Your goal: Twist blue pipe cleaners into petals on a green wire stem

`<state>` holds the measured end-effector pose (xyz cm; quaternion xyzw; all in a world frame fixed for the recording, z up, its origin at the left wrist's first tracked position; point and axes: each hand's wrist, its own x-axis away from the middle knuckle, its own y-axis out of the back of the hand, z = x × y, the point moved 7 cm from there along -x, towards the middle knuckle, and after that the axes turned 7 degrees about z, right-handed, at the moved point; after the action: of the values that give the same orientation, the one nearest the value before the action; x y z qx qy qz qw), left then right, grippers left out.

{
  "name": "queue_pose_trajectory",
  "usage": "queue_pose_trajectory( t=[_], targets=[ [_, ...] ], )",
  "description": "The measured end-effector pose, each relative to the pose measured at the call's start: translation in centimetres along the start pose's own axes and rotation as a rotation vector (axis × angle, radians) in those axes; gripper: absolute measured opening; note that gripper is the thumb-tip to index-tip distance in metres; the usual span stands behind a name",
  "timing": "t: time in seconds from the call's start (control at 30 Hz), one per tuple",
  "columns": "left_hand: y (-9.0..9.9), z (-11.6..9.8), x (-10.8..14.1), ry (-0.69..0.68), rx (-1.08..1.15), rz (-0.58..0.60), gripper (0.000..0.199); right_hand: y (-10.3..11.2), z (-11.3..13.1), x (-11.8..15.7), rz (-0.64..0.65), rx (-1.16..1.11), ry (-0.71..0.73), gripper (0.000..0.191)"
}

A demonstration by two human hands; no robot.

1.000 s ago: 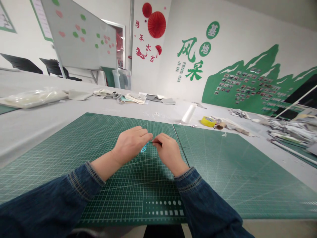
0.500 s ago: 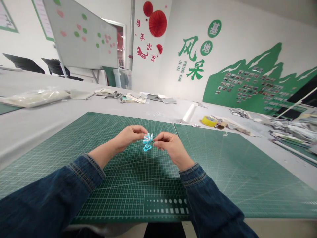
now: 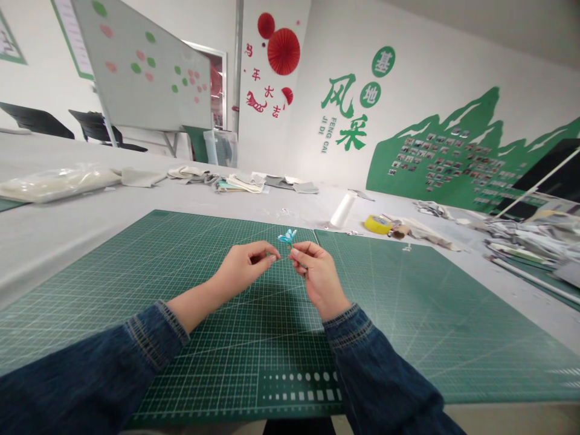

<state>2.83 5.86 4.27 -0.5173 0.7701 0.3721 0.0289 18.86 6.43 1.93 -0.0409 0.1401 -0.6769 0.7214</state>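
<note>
A small turquoise-and-white ornament [image 3: 287, 236], shaped like a flower or a butterfly with pale dotted loops, is held up above the cutting mat. My right hand [image 3: 317, 275] is closed on the lower end of this ornament, thumb against the forefinger. Just left of it, my left hand [image 3: 242, 266] has curved fingers, thumb tip and forefinger tip close but slightly apart, with nothing visible between them. The left fingertips are near the ornament without touching it. Under both hands lies the green cutting mat [image 3: 190, 350] with a white grid.
A second green mat [image 3: 408, 314] adjoins on the right. Beyond the mats stand a white cone [image 3: 343, 209] and a yellow tape roll [image 3: 378, 225]. Fabric scraps [image 3: 244, 182] lie along the far side, a plastic-wrapped bundle [image 3: 58, 182] at left. More cloth [image 3: 534, 226] is piled at right.
The ornament has turned in my right hand and moved up and slightly right; its loops now point upward. My left fingers have come away from it. The view has shifted slightly.
</note>
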Motion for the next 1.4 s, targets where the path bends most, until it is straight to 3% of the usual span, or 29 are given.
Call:
queue_pose_trajectory(
  t=[0.13, 0.27, 0.4, 0.5, 0.6, 0.73, 0.83, 0.97, 1.07, 1.2, 1.4],
  targets=[
    [0.3, -3.3, 1.2, -0.346, -0.57, -0.126, 0.016, 0.2, -0.2, -0.1, -0.026, 0.08, 0.018, 0.014],
    [-0.3, -5.4, 2.1, -0.577, -0.98, -0.149, 0.016, 0.3, 1.2, 0.1, -0.077, 0.479, 0.186, 0.004],
    [-0.2, -6.2, 2.1, -0.632, -1.135, -0.139, 0.019, -1.3, 2.6, 1.0, -0.01, 0.89, 0.415, 0.011],
    [0.2, -5.5, 1.7, -0.576, -1.124, -0.108, 0.02, -2.5, 2.6, 1.4, 0.099, 1.051, 0.474, 0.016],
    [1.0, -3.7, 1.0, -0.44, -1.008, -0.099, 0.021, -3.2, 2.3, 1.5, 0.211, 1.105, 0.466, 0.018],
    [2.3, -0.5, -0.1, -0.198, -0.624, -0.08, 0.018, -3.4, 1.9, 1.1, 0.314, 1.02, 0.406, 0.018],
    [2.6, 2.1, -0.8, 0.054, -0.263, -0.022, 0.014, -3.0, 1.7, 0.8, 0.325, 0.814, 0.309, 0.013],
    [1.5, 4.2, -0.6, 0.327, 0.25, 0.081, 0.01, -2.7, 0.9, 0.6, 0.356, 0.44, 0.128, 0.005],
    [0.5, 4.6, -0.2, 0.411, 0.475, 0.119, 0.015, -2.3, 0.5, 0.5, 0.299, 0.228, 0.066, 0.007],
    [-0.6, 4.7, 0.1, 0.465, 0.744, 0.163, 0.023, -1.6, 0.8, 0.3, 0.185, 0.129, 0.081, 0.008],
    [-1.3, 4.1, 0.2, 0.452, 0.767, 0.173, 0.023, -1.0, 1.0, 0.3, 0.073, 0.081, 0.113, 0.01]
  ],
)
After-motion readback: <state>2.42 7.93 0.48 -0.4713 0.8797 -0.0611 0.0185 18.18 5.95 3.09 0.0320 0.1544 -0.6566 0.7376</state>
